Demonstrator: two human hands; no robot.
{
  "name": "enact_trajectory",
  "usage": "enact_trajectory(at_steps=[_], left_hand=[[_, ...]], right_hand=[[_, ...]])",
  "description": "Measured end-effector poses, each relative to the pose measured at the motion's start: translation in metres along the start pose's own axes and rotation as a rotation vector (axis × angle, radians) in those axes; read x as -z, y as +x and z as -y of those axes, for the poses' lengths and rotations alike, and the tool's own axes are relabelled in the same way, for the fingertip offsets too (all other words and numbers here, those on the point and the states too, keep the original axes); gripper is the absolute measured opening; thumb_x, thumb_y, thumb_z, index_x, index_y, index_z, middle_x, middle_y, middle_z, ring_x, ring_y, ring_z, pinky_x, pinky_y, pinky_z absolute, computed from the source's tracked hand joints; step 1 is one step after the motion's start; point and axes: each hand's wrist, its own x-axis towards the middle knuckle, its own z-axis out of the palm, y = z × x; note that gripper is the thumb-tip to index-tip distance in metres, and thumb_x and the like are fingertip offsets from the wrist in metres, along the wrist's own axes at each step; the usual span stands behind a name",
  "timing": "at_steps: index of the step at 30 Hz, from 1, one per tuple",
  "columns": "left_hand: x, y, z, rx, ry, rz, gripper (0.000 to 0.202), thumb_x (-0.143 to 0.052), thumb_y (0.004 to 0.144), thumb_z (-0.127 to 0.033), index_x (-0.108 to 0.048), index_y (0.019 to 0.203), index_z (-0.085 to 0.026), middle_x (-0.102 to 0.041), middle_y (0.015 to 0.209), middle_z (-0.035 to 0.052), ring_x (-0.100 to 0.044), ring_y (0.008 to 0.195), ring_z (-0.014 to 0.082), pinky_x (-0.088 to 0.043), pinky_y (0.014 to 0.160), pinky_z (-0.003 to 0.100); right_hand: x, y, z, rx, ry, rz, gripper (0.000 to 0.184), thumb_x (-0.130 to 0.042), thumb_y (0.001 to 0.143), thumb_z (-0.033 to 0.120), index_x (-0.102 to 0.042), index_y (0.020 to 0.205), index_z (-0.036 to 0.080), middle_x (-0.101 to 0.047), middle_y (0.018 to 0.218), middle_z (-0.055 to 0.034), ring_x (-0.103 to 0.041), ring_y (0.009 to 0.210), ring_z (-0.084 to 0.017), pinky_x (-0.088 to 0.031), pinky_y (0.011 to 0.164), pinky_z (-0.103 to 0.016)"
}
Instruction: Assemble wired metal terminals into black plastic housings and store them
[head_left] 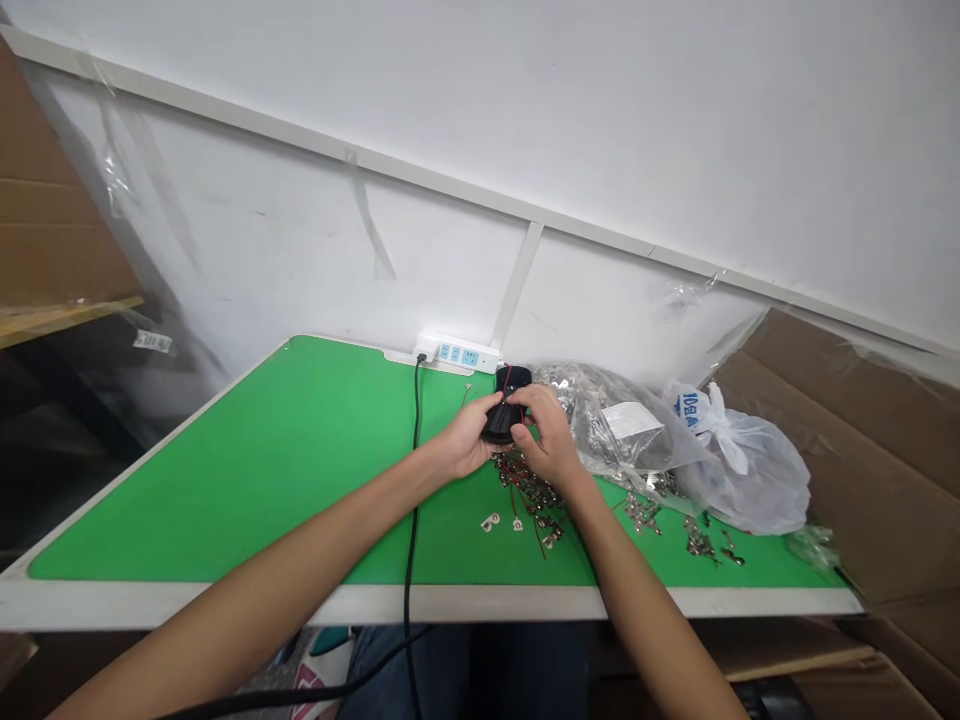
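In the head view, a dark black object (496, 428) with a rounded lower end is held upright between my hands, above the green table mat. My left hand (466, 438) is closed around its left and lower side, with the thumb on its front. My right hand (551, 436) grips it from the right, fingers bent over its face. A thin red wire or band runs across its upper part. What kind of device it is I cannot make out. Just below and behind my hands lies a heap of small metal pieces (534, 494), some with red wires.
A white power strip (469, 356) stands at the wall, and its black cable (415, 470) crosses the mat (247, 470). To the right lie a clear bag of metal parts (589, 432) and a knotted white bag (761, 480). Cardboard (847, 420) leans at the right edge.
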Motion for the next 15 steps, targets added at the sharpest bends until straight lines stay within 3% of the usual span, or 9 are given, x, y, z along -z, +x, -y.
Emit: enact_trajectory(at_steps=[7,15], left_hand=[[-0.01,-0.008,0.0,0.028,0.034,-0.062,0.028,-0.047,0.105,-0.027,-0.063,0.087,-0.014,-0.065,0.068,0.0044,-0.057,0.05,0.0127,-0.042,0.04,0.02],[-0.014,-0.012,0.0,0.02,0.017,-0.071,0.026,-0.05,0.101,-0.022,-0.065,0.082,-0.013,-0.066,0.07,0.0052,-0.06,0.053,0.0136,-0.045,0.042,0.021]], right_hand=[[-0.001,-0.001,0.001,0.002,0.013,-0.003,0.048,-0.032,0.105,0.064,-0.059,0.11,0.023,-0.065,0.099,-0.0089,-0.057,0.095,-0.027,-0.046,0.086,-0.046],[-0.009,-0.003,0.005,0.035,-0.007,-0.112,0.04,-0.036,0.105,0.057,-0.059,0.111,0.025,-0.064,0.098,-0.0076,-0.058,0.098,-0.028,-0.045,0.088,-0.046]])
